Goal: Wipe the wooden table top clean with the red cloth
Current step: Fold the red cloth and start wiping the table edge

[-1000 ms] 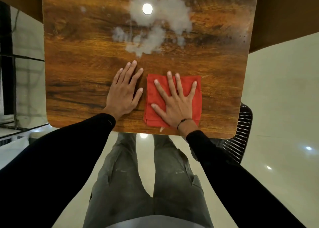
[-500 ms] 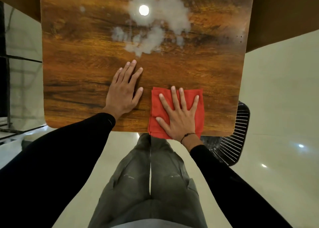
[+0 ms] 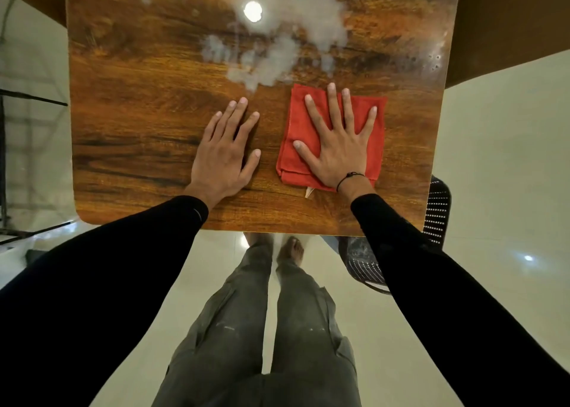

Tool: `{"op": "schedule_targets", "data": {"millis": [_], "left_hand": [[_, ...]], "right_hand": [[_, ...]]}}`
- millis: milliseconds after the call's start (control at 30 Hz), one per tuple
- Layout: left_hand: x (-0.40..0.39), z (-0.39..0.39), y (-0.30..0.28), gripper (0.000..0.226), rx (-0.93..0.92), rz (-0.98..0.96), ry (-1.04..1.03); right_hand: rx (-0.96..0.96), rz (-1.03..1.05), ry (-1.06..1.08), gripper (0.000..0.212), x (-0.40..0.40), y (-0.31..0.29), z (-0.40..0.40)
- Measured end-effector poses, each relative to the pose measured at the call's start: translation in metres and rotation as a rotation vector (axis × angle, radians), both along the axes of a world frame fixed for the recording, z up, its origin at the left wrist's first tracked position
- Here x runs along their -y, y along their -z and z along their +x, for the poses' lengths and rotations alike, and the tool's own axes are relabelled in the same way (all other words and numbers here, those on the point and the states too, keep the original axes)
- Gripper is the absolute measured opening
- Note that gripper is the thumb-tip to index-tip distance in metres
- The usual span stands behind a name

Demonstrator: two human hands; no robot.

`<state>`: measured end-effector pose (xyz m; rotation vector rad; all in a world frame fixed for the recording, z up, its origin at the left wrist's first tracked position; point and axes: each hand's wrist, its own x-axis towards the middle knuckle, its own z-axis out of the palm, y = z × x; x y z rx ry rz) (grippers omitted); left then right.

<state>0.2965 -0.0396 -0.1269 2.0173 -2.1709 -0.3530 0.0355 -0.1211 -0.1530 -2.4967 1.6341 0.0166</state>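
Pressing flat: right hand [image 3: 337, 147], fingers spread and straight, palm down on the red cloth [image 3: 296, 129], nothing pinched. Left hand [image 3: 223, 150] also flat and relaxed on bare wood just beside the cloth at 9 o'clock, looks like bracing. Cloth sits on the desk [image 3: 129, 104] at the near right, folded into a rough square, a small tag poking out at its 6 o'clock edge. Judgement: soft, light, limp fabric; will bunch or unfold if dragged by a corner, so best driven with a flat palm over the middle, pressure spread through the fingers. Glossy top probably lets it slide easily. White smear [image 3: 287, 36] lies at 12 to 11 o'clock from the cloth, near its far edge; smaller specks toward the far right corner. Nothing on the desk blocks the path to it. Black perforated chair [image 3: 438, 209] tucked under the desk's near right corner, clear of the wiping surface; only the left hand would need moving for strokes toward 9 o'clock.
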Motion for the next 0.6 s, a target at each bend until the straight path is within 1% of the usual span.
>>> {"op": "schedule_targets", "data": {"millis": [200, 300, 433, 600], "left_hand": [[-0.001, -0.002, -0.008, 0.069, 0.021, 0.007, -0.001], [-0.002, -0.005, -0.009, 0.069, 0.014, 0.019, -0.002], [-0.003, -0.006, -0.007, 0.068, 0.026, 0.007, -0.021], [-0.003, -0.009, -0.004, 0.069, 0.034, -0.005, 0.003]], "right_hand": [[-0.001, 0.012, 0.006, 0.090, -0.005, -0.007, 0.001], [0.014, 0.013, 0.010, 0.090, -0.042, -0.006, -0.015], [-0.002, 0.046, -0.058, 0.091, -0.101, -0.001, -0.049], [0.013, 0.042, -0.086, 0.091, -0.097, -0.001, -0.057]]}}
